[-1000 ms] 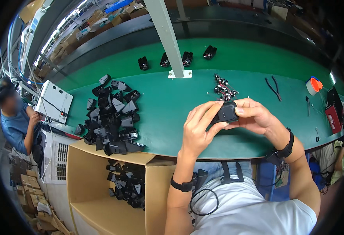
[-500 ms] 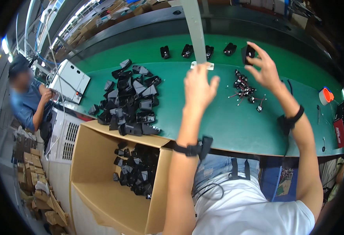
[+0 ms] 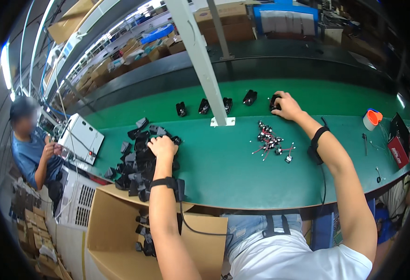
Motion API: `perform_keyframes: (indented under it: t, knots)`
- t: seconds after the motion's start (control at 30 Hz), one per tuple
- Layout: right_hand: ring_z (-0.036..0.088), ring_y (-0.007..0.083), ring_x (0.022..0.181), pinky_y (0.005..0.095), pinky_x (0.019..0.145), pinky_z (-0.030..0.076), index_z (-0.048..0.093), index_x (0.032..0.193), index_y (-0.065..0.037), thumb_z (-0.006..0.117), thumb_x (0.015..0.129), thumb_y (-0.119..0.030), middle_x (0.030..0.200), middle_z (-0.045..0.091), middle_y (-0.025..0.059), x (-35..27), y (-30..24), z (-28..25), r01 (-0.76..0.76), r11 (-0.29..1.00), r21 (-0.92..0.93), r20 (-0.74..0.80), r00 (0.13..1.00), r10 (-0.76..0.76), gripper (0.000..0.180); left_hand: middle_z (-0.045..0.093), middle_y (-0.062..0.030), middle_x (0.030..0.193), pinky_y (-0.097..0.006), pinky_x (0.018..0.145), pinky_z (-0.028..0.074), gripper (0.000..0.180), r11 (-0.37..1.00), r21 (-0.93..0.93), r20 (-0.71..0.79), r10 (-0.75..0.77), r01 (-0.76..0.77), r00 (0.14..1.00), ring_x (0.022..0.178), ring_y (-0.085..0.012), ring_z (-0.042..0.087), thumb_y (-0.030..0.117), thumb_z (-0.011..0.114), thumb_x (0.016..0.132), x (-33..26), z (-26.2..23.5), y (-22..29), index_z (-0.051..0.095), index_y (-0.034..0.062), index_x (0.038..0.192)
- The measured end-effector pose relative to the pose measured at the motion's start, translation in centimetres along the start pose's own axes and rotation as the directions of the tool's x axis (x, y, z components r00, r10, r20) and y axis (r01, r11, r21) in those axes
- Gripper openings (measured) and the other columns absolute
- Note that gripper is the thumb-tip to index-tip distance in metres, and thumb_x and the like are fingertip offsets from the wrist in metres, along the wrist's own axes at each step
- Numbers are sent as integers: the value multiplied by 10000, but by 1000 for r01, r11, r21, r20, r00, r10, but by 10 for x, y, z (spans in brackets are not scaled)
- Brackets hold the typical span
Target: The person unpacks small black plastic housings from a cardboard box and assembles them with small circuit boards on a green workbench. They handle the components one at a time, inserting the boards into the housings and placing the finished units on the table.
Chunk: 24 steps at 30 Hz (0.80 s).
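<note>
A: Status of each hand?

B: Right hand (image 3: 285, 103) rests closed over a black part (image 3: 275, 100) at the end of the row of parts (image 3: 214, 105) on the far side. Left hand (image 3: 162, 146) lies palm-down, fingers curled, on the pile of black parts (image 3: 137, 161); whether it grips one cannot be told.

A: Step in hand?

B: Judged: setting one part down, fetching another. Next move needs a single part gripped from under the left palm.

A: Surroundings?

B: Green table (image 3: 223, 163), wired bits (image 3: 270, 142) between the hands, cardboard box (image 3: 116, 228) below the left wrist, factory hall.
</note>
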State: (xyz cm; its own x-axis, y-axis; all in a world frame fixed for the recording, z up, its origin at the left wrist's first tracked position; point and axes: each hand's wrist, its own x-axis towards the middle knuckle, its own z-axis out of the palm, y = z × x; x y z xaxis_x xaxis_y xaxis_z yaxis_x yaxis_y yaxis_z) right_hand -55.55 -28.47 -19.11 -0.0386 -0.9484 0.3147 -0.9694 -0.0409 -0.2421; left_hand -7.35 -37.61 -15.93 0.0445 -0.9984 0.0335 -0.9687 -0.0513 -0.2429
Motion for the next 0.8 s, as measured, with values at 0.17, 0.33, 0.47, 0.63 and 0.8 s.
perform_keyframes:
  t: [0.17,0.33,0.47,0.63,0.8]
  knots:
    - [437,408,1293,451,1076,397,708,971,-56,792,751,-281,1435,435,195,-17,-3,-19,-21,999,30,-115,993,25,325,688,-185,1089,-481,881,511,664,962,-165,-149,193,-217,970,1026,-351,661,364,832,685,-18,-29,22,554,27,1184]
    - [646,300,1022,405,920,514,698,1012,-26,726,815,-230,1131,669,141,-46,-19,-54,-21,901,434,150,988,-49,285,704,-195,956,-408,773,536,626,505,-551,-430,511,-665,744,841,-334,688,350,857,648,-46,-70,80,605,1,1102]
    - [695,256,911,371,829,555,697,1038,-15,665,858,-185,993,722,140,-75,-41,-63,31,888,459,314,929,-195,249,694,-131,805,-348,714,541,633,245,-786,-354,574,-568,738,758,-210,683,429,874,657,-71,-84,161,631,-26,1023]
    - [676,214,933,362,844,549,672,1109,-9,615,786,21,1056,708,139,-117,-7,-35,-98,712,695,168,985,-28,329,671,-57,984,-276,779,530,430,-345,-927,-343,613,-149,712,890,-128,643,200,840,765,-95,-58,228,594,17,1066]
    - [626,227,821,363,780,534,655,1172,-82,777,752,-147,1060,650,105,-115,-50,-39,19,851,526,110,990,-90,442,657,-81,1055,-298,786,557,458,-572,-809,-277,573,135,771,948,-157,650,79,778,809,-88,-28,243,504,34,1173]
